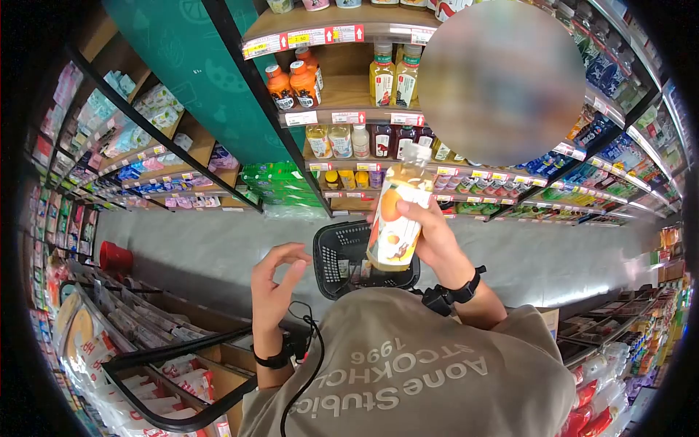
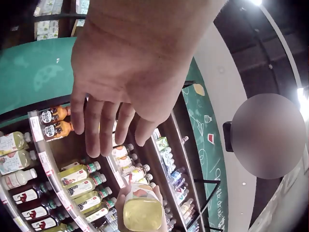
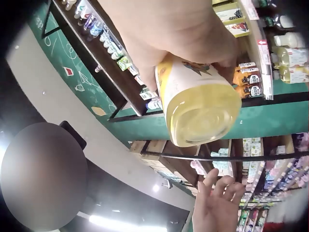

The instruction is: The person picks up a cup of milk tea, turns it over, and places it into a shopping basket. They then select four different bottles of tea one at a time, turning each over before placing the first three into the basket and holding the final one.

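Observation:
In the head view my right hand (image 1: 435, 237) grips a clear juice bottle (image 1: 397, 218) of pale yellow liquid, its label printed with orange fruit. The bottle stands nearly upright over a black shopping basket (image 1: 324, 269), with the cap end toward the shelves. From the right wrist view, the bottle's base (image 3: 203, 118) faces the camera, with fingers and thumb on both sides of the label. My left hand (image 1: 278, 280) is raised to the left of the basket, fingers loosely bent and holding nothing. In the left wrist view the left palm (image 2: 130, 82) shows, fingers spread apart.
Ahead stand shelves with orange bottles (image 1: 295, 86), green-capped yellow bottles (image 1: 393, 76) and price tags (image 1: 302, 118). Green packs (image 1: 280, 186) are stacked by the floor. A red bucket (image 1: 116, 256) is at the left, and a black rail (image 1: 167, 422) lies near my left arm.

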`<state>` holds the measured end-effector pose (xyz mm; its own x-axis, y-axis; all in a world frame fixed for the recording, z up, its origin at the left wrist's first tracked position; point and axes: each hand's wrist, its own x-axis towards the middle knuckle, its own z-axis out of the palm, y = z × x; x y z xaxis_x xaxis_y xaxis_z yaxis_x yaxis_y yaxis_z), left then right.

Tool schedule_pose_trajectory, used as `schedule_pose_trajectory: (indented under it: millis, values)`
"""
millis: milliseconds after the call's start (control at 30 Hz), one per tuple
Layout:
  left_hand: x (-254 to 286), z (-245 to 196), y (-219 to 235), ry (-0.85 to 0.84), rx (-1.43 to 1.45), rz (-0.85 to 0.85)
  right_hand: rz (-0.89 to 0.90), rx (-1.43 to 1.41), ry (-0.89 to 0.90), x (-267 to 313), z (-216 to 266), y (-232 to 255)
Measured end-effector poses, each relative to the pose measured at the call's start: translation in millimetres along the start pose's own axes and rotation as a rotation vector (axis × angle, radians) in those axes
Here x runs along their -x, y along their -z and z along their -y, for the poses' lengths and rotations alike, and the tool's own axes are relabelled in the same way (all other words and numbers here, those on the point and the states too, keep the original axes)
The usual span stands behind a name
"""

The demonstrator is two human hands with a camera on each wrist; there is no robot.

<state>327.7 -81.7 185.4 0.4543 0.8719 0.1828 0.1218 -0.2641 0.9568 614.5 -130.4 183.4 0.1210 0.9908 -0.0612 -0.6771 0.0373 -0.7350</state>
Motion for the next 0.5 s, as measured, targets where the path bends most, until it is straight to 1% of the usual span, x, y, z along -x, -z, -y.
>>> schedule_pose_trajectory:
  millis: [33, 167, 267, 300, 400, 433, 467, 500]
  values:
    - [2, 1, -1, 0.0, -0.001, -0.007, 0.001, -0.058, -0.025, -4, -1, 7]
    - [3, 2, -1, 0.006, -0.002, 0.006, 0.002, 0.043, -0.037, -5, -10, 3]
    - [3, 2, -1, -0.001, -0.01, 0.006, -0.056, -0.019, -0.073, -7, -12, 9]
    - [3, 3, 0, 0.003, -0.005, -0.004, -0.046, -0.045, -0.084, -11, -10, 12]
    - [4, 6, 5, 0.017, -0.009, -0.02, -0.077, 0.017, -0.114, -8, 0, 7]
    - [5, 7, 7, 0.028, -0.011, -0.022, 0.029, 0.084, -0.091, -12, 2, 22]
    - [6, 9, 10, 0.039, -0.013, -0.039, 0.0, 0.103, -0.046, -13, 6, 28]
    - [6, 10, 12, 0.052, -0.013, -0.062, -0.088, 0.122, 0.008, -15, 6, 36]
